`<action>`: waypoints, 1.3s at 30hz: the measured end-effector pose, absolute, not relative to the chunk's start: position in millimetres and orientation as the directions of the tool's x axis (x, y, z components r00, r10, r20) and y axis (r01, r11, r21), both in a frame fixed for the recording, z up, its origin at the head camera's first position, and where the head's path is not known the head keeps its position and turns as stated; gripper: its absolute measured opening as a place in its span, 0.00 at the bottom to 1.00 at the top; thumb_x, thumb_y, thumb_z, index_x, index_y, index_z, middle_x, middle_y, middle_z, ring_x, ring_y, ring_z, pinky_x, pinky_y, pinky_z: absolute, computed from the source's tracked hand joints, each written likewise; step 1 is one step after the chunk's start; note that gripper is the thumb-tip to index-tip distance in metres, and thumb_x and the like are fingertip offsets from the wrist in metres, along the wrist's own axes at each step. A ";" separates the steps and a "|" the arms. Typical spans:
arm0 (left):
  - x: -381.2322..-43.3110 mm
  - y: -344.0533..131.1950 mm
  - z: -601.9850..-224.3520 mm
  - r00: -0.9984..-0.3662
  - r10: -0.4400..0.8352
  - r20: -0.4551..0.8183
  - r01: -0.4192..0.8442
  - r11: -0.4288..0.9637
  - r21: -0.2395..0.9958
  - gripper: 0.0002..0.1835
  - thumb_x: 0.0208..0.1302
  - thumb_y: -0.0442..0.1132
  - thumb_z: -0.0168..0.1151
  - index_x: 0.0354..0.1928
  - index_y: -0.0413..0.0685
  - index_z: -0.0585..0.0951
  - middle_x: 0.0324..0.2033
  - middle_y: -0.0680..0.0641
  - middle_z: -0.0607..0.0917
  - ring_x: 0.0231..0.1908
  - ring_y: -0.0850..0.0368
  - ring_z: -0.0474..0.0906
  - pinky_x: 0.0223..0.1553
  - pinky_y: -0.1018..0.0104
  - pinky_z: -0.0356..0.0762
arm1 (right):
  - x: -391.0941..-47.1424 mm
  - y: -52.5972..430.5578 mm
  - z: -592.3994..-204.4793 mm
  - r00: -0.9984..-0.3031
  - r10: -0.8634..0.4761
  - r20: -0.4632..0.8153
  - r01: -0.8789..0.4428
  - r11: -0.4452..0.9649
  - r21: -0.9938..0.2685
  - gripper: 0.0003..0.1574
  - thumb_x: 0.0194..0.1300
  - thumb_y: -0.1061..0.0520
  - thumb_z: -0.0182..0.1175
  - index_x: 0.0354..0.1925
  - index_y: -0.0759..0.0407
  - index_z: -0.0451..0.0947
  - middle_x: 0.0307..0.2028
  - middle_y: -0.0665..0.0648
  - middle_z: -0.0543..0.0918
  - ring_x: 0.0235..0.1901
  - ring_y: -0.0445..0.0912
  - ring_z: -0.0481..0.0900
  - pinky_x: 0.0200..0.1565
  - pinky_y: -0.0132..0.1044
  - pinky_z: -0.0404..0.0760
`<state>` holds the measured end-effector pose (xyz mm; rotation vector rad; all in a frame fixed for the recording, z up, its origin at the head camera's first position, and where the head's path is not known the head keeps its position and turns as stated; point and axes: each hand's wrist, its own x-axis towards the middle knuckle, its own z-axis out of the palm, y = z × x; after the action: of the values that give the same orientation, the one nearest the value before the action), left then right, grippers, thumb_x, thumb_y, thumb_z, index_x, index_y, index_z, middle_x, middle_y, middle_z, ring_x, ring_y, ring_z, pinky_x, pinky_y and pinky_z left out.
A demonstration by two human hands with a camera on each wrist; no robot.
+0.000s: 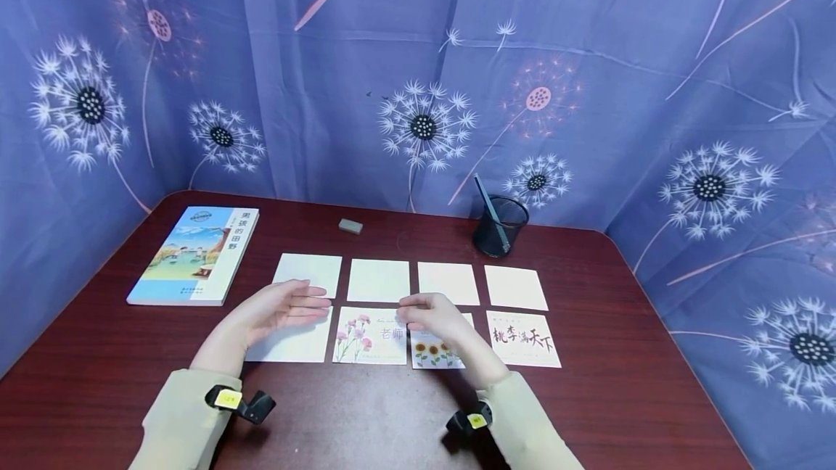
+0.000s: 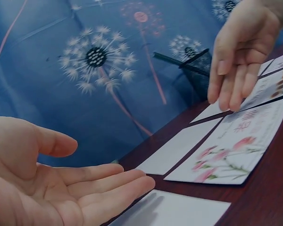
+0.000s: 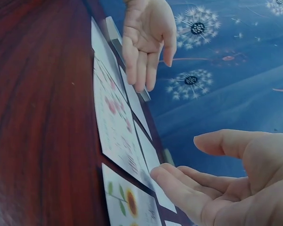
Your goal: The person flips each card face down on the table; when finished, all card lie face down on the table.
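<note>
My left hand (image 1: 277, 312) hovers over a blank white card (image 1: 290, 347) at the left of the front row, fingers extended and nothing held. My right hand (image 1: 436, 316), also holding nothing, is above a sunflower card (image 1: 436, 357) and partly hides it. Between the hands lies a card with pink flowers (image 1: 355, 339). A card with dark red lettering (image 1: 522, 339) ends the front row on the right. Behind them runs a row of plain white cards (image 1: 379, 281). In the right wrist view, the right fingers (image 3: 179, 188) are slightly bent, with the thumb apart.
A thick book (image 1: 189, 256) lies at the left of the dark red table (image 1: 620, 383). A small grey eraser-like block (image 1: 350, 225) sits behind the cards. At the back right stands a black mesh pen cup (image 1: 499, 227) with a pen-like stick inside. A blue dandelion curtain (image 1: 339, 93) encloses the table.
</note>
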<state>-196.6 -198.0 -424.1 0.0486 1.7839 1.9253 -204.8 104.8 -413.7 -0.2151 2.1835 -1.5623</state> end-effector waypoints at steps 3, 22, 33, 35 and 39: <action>-195.3 -191.5 -421.1 -0.862 0.392 -0.322 -0.332 0.044 0.942 0.30 0.78 0.43 0.36 0.67 0.21 0.59 0.61 0.27 0.74 0.54 0.48 0.82 0.55 0.60 0.80 | -206.2 108.2 -412.4 -0.894 -0.352 -0.277 0.144 0.361 -0.922 0.25 0.65 0.58 0.60 0.56 0.75 0.75 0.50 0.69 0.83 0.48 0.52 0.84 0.56 0.44 0.82; -190.5 -175.0 -418.7 -0.849 0.367 -0.379 -0.357 0.130 0.925 0.30 0.77 0.44 0.39 0.66 0.20 0.61 0.61 0.25 0.73 0.55 0.43 0.81 0.56 0.58 0.80 | -206.0 110.9 -418.4 -0.875 -0.354 -0.331 0.174 0.407 -0.897 0.24 0.66 0.61 0.59 0.55 0.77 0.73 0.47 0.70 0.84 0.46 0.53 0.85 0.52 0.42 0.84; -188.9 -172.3 -421.8 -0.858 0.359 -0.369 -0.358 0.100 0.929 0.31 0.77 0.44 0.38 0.66 0.20 0.59 0.63 0.23 0.69 0.56 0.39 0.80 0.56 0.57 0.80 | -206.8 110.9 -420.7 -0.879 -0.346 -0.327 0.181 0.393 -0.902 0.23 0.67 0.62 0.58 0.54 0.78 0.73 0.45 0.70 0.85 0.43 0.50 0.86 0.52 0.42 0.84; -188.8 -171.4 -423.3 -0.860 0.358 -0.364 -0.360 0.080 0.929 0.30 0.77 0.43 0.39 0.67 0.20 0.58 0.64 0.23 0.68 0.54 0.41 0.81 0.55 0.57 0.80 | -207.0 110.8 -421.3 -0.880 -0.343 -0.328 0.182 0.394 -0.901 0.23 0.66 0.62 0.59 0.54 0.78 0.74 0.45 0.70 0.85 0.43 0.50 0.86 0.52 0.42 0.84; -188.6 -168.1 -426.1 -0.860 0.356 -0.365 -0.379 0.031 0.925 0.30 0.77 0.41 0.38 0.68 0.22 0.56 0.65 0.22 0.65 0.49 0.47 0.84 0.53 0.59 0.82 | -207.1 111.0 -421.9 -0.881 -0.343 -0.325 0.182 0.388 -0.904 0.23 0.66 0.62 0.59 0.54 0.78 0.74 0.44 0.70 0.85 0.43 0.50 0.86 0.52 0.42 0.84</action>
<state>-188.6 -168.1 -426.1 -0.0236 1.8049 1.8810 -207.1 111.0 -421.9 -0.1388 2.1866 -1.5087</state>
